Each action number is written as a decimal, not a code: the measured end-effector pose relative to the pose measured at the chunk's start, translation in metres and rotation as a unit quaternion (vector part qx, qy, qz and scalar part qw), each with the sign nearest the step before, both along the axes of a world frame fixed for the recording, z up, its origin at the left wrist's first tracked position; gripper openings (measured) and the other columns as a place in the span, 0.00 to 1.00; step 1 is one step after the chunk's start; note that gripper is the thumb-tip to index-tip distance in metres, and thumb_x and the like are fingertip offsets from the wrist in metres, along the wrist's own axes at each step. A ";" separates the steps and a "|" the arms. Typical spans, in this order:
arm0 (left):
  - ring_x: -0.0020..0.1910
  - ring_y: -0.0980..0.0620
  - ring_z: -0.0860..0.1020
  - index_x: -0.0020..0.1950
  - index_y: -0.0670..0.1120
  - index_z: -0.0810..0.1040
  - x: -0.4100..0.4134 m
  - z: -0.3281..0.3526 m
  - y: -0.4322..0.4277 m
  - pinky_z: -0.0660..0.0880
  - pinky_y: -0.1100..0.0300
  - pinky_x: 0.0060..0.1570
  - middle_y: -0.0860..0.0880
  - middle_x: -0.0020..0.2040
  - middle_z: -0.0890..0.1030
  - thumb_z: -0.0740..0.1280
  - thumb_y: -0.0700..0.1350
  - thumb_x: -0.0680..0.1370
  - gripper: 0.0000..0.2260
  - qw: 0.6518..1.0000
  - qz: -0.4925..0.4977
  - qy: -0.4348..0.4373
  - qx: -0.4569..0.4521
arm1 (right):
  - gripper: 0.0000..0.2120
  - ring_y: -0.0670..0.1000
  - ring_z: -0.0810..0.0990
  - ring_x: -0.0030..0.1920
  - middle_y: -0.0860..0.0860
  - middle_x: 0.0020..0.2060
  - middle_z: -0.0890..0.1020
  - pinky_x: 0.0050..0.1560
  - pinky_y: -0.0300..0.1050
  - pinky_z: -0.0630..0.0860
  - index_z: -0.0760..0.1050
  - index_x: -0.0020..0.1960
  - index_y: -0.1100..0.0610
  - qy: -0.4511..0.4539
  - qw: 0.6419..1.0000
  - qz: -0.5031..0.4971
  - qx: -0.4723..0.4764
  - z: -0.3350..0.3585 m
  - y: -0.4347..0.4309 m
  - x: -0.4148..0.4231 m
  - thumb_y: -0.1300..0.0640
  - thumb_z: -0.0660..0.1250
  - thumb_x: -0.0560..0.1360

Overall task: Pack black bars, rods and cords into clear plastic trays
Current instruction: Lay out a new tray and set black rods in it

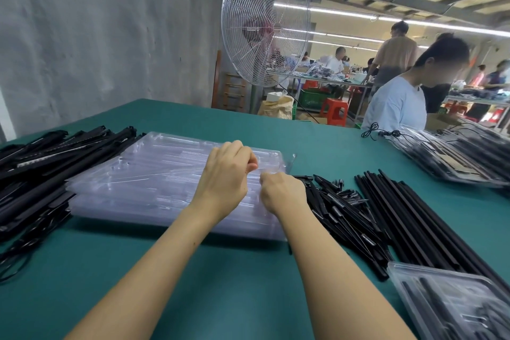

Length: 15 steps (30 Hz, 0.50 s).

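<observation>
Left hand (226,174) and right hand (281,193) pinch top tray (171,163) of clear stack (table centre); near-right-corner tray (400,268) holds black bars (430,301).

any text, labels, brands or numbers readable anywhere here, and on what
No text can be read anywhere.
clear trays: no print visible.
black bars: no labels visible.
packed trays: nothing legible.
fan: any hub marking too blurred.
background tables: items too small and blurred.
</observation>
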State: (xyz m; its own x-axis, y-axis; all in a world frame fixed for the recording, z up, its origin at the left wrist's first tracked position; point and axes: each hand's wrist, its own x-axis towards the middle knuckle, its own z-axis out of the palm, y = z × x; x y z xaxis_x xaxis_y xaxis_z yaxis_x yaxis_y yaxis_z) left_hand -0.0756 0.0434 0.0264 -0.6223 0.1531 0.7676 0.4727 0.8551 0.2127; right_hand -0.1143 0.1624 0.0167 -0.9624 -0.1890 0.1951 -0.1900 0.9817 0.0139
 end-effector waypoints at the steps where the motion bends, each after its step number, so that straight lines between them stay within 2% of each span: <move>1: 0.38 0.43 0.73 0.39 0.41 0.75 0.000 0.000 0.000 0.56 0.60 0.40 0.44 0.38 0.75 0.66 0.31 0.73 0.06 1.000 -0.001 -0.001 -0.002 | 0.13 0.56 0.78 0.56 0.55 0.56 0.78 0.44 0.44 0.66 0.71 0.59 0.57 -0.004 1.000 -0.002 -0.002 0.001 -0.001 -0.001 0.63 0.54 0.78; 7: 0.38 0.43 0.73 0.39 0.40 0.75 -0.001 0.002 0.001 0.57 0.59 0.40 0.44 0.38 0.75 0.66 0.30 0.73 0.06 1.000 -0.005 0.006 0.001 | 0.12 0.55 0.78 0.52 0.53 0.55 0.78 0.42 0.44 0.67 0.72 0.56 0.57 -0.029 0.999 -0.015 -0.012 0.009 -0.004 -0.012 0.64 0.54 0.77; 15: 0.35 0.42 0.73 0.38 0.39 0.76 -0.003 0.003 0.003 0.58 0.59 0.38 0.43 0.35 0.75 0.67 0.29 0.71 0.06 1.000 -0.001 0.029 0.006 | 0.13 0.57 0.78 0.55 0.55 0.56 0.79 0.43 0.44 0.67 0.72 0.59 0.59 0.000 0.999 -0.021 -0.041 0.002 -0.006 -0.012 0.64 0.53 0.78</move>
State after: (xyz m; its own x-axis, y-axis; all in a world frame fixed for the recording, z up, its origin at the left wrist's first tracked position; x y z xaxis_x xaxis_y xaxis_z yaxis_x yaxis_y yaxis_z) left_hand -0.0785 0.0464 0.0289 -0.5757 0.1449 0.8047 0.4864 0.8518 0.1946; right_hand -0.1265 0.1567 0.0187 -0.9689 -0.1323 0.2090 -0.1489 0.9867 -0.0658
